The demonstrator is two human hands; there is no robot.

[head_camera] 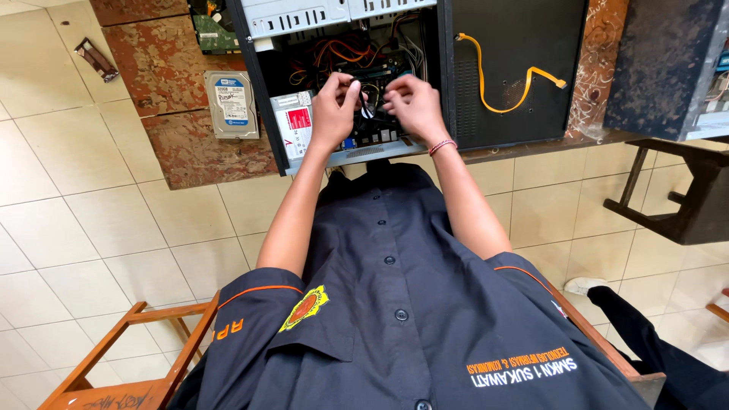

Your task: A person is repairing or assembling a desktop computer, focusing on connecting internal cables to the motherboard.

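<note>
At the near edge of the table [175, 152], head view: the open computer case [262, 83] lies on its side with its interior facing up.

1. Position. Both of my hands are inside the case, above the board. My left hand [334, 110] and right hand [414, 106] meet over a small bundle of thin wires [368, 105], dark with a pale end, just beside the orange cables [342, 53] deeper in the case.

2. Finger state. The fingers of both hands are curled together and pinched on the bundle of thin wires, one hand on each side. How firmly they clamp, I cannot tell; the tips are partly hidden behind the knuckles.

3. Handling, as I judge it. The bundle is light, soft and limp. It will bend and not carry its own shape. The conductors look thin and probably fragile at the plug end, so hold it at the plug body or close behind it, not mid-length, and do not pull on single strands. The insulation should give fair grip.

4. Surroundings. A silver box with a red label [295, 121] sits inside the case under my left wrist. A hard drive [231, 102] lies flat on the table, left of the case. A yellow flat cable [501, 83] lies loose on the black side panel [524, 45] to the right.
</note>
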